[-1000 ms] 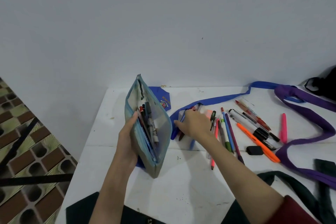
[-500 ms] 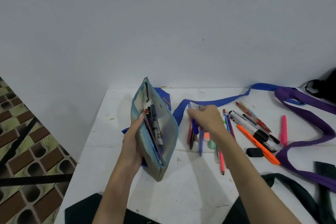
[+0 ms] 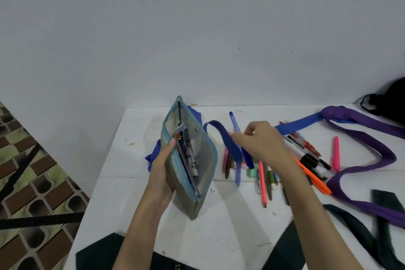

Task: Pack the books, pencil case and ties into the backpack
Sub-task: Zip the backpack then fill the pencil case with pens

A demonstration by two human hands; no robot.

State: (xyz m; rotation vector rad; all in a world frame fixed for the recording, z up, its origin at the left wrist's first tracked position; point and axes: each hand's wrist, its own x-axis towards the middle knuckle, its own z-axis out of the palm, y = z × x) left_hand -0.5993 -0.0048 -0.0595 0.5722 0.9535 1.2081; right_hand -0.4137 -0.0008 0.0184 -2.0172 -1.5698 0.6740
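White-topped and set against a plain pale wall, the table carries the whole job. At its middle the right hand has come up off the heap, fingers pinched on a blue pen that stood among the others half a second ago and now points up and away, clear of the surface. Just to the left, the left hand keeps its grip on the near wall of the pencil case, thumb on the rim, holding it upright with the zip mouth gaping and several pens already standing inside. Between the two hands a blue tie loops up off the table. Beyond the right hand lie the loose pens, an orange marker and a pink highlighter, and farther out a purple tie and a dark green tie. The backpack, I judge, is the black shape at the far right edge. With one pen lifted, the case filling continues; many remain, so packing is early.
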